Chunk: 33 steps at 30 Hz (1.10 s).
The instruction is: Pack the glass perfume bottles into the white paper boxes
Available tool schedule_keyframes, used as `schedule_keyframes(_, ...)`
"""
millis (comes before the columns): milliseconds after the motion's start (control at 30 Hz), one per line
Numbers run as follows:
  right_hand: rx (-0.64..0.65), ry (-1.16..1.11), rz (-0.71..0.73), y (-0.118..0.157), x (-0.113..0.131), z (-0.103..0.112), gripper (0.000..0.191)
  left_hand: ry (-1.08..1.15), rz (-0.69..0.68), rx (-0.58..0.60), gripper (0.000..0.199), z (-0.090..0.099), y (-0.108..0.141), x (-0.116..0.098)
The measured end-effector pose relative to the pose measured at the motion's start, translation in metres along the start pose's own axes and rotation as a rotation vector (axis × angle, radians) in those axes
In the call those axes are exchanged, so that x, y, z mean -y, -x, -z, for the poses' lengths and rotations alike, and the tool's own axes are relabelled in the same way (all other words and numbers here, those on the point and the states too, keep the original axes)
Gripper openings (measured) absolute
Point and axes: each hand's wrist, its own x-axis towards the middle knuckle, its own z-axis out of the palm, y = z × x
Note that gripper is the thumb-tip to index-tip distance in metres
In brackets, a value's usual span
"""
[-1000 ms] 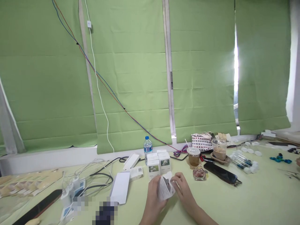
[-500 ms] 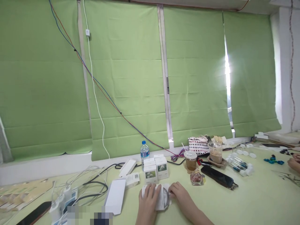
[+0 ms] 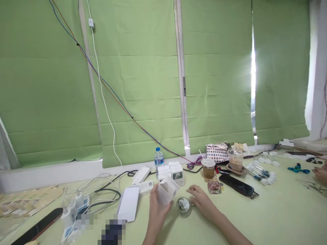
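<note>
My left hand (image 3: 156,212) is closed around a small white carton (image 3: 167,190), lifted above the table and tilted, with its end flaps apart. Just right of it stands a small round glass jar (image 3: 184,207) with something white in it that I cannot make out. Beside the jar's right edge is my right hand (image 3: 204,201), fingers stretched out and holding nothing; whether a fingertip touches the glass is hard to tell. Behind the carton, several white boxes with a flower picture (image 3: 177,175) stand close together.
A water bottle (image 3: 158,161) stands behind the boxes. Leftward are an opened white box (image 3: 129,203), cables and a power strip (image 3: 74,217). Rightward are a drink cup (image 3: 208,168), a jar of pink bits (image 3: 214,186), a black phone (image 3: 237,185) and another person's hand (image 3: 320,174).
The carton has come off the glass jar and is raised to the left in my left hand. My right hand has let go, its fingers spreading. The view has shifted slightly.
</note>
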Motion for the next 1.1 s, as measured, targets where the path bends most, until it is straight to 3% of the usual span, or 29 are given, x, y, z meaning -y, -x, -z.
schedule_keyframes(100, -0.231, 0.097, 0.184, -0.001, 0.018, -0.004, 0.029, -0.002, -0.007, 0.071, 0.069, -0.007, 0.004, -0.004)
schedule_keyframes(167, -0.292, 0.226, 0.320, -0.002, 0.030, -0.007, 0.029, -0.075, -0.084, 0.142, 0.065, -0.008, 0.008, -0.011)
schedule_keyframes(233, -0.282, 0.346, 0.417, -0.003, 0.038, -0.009, 0.021, -0.137, -0.110, 0.176, 0.064, -0.007, 0.012, -0.020)
schedule_keyframes(300, -0.253, 0.420, 0.424, -0.003, 0.040, -0.010, 0.015, -0.187, -0.085, 0.188, 0.062, -0.006, 0.016, -0.028)
schedule_keyframes(467, -0.260, 0.437, 0.404, 0.002, 0.037, -0.014, 0.024, -0.149, 0.057, 0.284, 0.054, -0.005, 0.019, -0.036)
schedule_keyframes(567, -0.219, 0.311, 0.437, 0.005, 0.043, -0.017, 0.038, 0.085, 0.242, 0.211, 0.066, -0.003, 0.013, -0.039)
schedule_keyframes(633, -0.203, 0.239, 0.424, 0.006, 0.050, -0.018, 0.040, 0.346, 0.464, 0.109, 0.073, 0.000, 0.007, -0.042)
schedule_keyframes(733, -0.241, 0.186, 0.409, 0.009, 0.060, -0.021, 0.030, 0.827, 0.792, 0.062, 0.061, 0.006, 0.003, -0.045)
schedule_keyframes(800, -0.260, 0.183, 0.400, 0.010, 0.064, -0.025, 0.029, 1.087, 0.919, 0.085, 0.048, 0.007, 0.003, -0.045)
schedule_keyframes(933, -0.270, 0.206, 0.336, 0.009, 0.065, -0.030, 0.035, 1.296, 1.036, 0.090, 0.036, 0.002, 0.008, -0.043)
schedule_keyframes(1100, -0.301, 0.137, 0.208, 0.007, 0.065, -0.030, 0.033, 1.361, 1.037, 0.050, 0.031, -0.008, 0.014, -0.047)
